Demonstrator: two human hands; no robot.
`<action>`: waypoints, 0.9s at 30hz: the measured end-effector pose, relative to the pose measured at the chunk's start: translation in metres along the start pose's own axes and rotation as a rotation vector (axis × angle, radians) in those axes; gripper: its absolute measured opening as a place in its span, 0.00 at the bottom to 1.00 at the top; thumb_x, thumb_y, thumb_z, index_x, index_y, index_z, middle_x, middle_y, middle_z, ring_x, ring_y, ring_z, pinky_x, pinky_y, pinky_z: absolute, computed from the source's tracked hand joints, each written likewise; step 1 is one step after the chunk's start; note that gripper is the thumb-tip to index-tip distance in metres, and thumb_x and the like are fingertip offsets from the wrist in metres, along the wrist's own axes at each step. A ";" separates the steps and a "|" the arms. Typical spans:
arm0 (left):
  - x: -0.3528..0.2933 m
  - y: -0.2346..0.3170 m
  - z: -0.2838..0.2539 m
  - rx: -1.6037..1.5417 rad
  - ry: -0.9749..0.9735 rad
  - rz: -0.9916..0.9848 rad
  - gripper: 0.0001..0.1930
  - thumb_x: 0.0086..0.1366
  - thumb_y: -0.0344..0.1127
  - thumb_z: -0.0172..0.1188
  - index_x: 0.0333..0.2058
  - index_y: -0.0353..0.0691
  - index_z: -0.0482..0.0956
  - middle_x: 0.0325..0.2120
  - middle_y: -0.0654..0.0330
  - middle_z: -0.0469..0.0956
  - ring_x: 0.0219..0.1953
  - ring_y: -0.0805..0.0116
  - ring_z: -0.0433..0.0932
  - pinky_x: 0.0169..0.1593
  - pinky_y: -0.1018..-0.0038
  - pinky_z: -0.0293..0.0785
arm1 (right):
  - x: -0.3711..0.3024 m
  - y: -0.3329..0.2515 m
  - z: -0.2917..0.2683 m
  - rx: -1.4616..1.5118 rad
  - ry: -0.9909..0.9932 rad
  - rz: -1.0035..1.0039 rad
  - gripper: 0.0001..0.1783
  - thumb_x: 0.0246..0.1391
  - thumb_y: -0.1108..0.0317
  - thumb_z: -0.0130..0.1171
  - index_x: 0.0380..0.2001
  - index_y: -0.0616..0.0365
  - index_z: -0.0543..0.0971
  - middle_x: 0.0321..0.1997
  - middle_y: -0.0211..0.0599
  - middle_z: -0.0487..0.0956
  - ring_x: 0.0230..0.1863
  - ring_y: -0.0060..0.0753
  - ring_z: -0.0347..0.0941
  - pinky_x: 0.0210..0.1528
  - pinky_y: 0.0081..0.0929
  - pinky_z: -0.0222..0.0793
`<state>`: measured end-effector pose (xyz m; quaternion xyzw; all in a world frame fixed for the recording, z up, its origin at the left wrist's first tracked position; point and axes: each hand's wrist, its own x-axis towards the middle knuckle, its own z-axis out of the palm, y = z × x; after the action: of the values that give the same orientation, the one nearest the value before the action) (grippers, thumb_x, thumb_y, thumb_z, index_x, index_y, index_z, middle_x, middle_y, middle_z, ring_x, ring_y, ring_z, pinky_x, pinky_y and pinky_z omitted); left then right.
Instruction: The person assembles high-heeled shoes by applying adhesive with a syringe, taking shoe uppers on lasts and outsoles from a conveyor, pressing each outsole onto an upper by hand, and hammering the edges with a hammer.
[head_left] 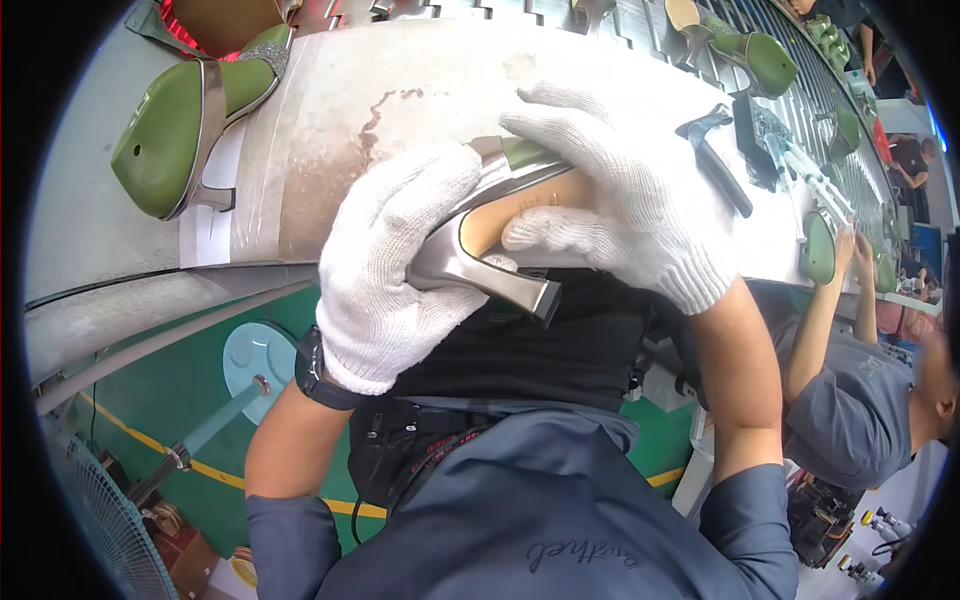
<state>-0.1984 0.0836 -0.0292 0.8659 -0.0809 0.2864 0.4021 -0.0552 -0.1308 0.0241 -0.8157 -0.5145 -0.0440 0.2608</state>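
Note:
A high-heeled shoe with a tan sole and a shiny bronze-brown heel is held above the worktable's near edge. Its sole side faces up, and a bit of green shoe last shows at its far side. My left hand, in a white knit glove, is closed round the heel end. Also gloved in white, my right hand grips the front part, its thumb on the sole and its fingers over the far side. The shoe's toe is hidden behind that hand. A dark hammer lies to the right of my right hand.
Another shoe on a green last rests at the left of the stained worktable. More shoes on green lasts stand along the metal conveyor behind. Dark items in clear plastic lie beyond the hammer. A co-worker works at right; a fan stands lower left.

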 end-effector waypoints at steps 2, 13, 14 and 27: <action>0.000 -0.001 -0.003 -0.045 -0.061 -0.011 0.41 0.52 0.31 0.87 0.64 0.34 0.80 0.62 0.44 0.81 0.63 0.49 0.82 0.67 0.59 0.78 | 0.001 0.000 0.003 0.023 0.039 -0.008 0.35 0.53 0.48 0.78 0.60 0.55 0.84 0.60 0.50 0.84 0.62 0.58 0.79 0.67 0.50 0.73; 0.002 0.000 -0.001 -0.051 -0.083 0.022 0.39 0.54 0.30 0.86 0.65 0.33 0.80 0.62 0.43 0.81 0.64 0.44 0.81 0.68 0.55 0.77 | 0.012 -0.007 -0.007 0.078 -0.060 0.015 0.36 0.46 0.52 0.83 0.55 0.62 0.86 0.51 0.47 0.86 0.55 0.51 0.82 0.60 0.43 0.76; 0.003 0.000 0.000 -0.052 -0.070 0.035 0.39 0.54 0.31 0.86 0.64 0.33 0.80 0.61 0.43 0.82 0.64 0.43 0.81 0.68 0.54 0.77 | 0.014 -0.005 -0.009 0.075 -0.064 0.018 0.36 0.46 0.52 0.83 0.55 0.62 0.86 0.51 0.47 0.86 0.55 0.51 0.82 0.60 0.43 0.76; 0.000 -0.009 0.007 0.025 -0.041 0.165 0.36 0.58 0.40 0.84 0.62 0.35 0.78 0.57 0.46 0.82 0.59 0.42 0.83 0.62 0.47 0.79 | 0.037 -0.026 -0.025 0.097 -0.317 0.187 0.32 0.48 0.56 0.81 0.53 0.64 0.87 0.49 0.48 0.88 0.51 0.51 0.84 0.57 0.41 0.78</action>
<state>-0.1917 0.0844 -0.0392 0.8670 -0.1566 0.3018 0.3643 -0.0555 -0.1030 0.0680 -0.8431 -0.4726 0.1345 0.2185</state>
